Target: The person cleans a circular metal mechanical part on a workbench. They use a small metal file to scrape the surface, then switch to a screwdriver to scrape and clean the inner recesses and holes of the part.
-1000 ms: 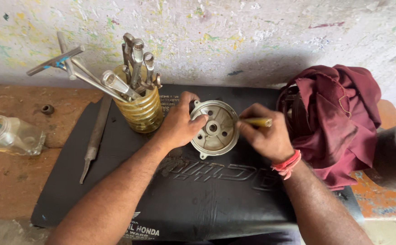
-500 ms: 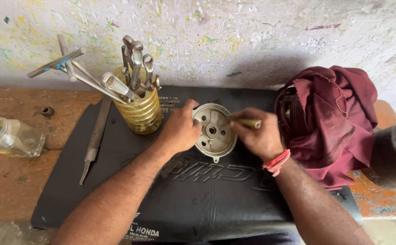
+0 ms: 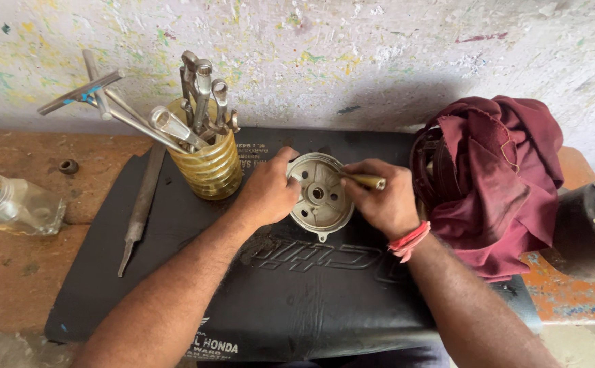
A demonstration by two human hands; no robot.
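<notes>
Round metal housing (image 3: 321, 195) sits on black mat (image 3: 297, 300), mid-worktop, open face up. Left hand (image 3: 269, 193) grips its left rim, fingers curled round the edge. Right hand (image 3: 385, 202) clenched on a yellow-handled tool (image 3: 365, 181), tip pointing into the housing; tip itself hidden. Red band (image 3: 409, 240) on right wrist. Just left of the housing: yellow jar (image 3: 209, 165) packed with spanners (image 3: 202, 92). File (image 3: 141, 208) lies half on the mat's left edge. Glass jar (image 3: 12, 205) on its side, far left. Maroon cloth (image 3: 495, 177) heaped at right, near the right hand.
</notes>
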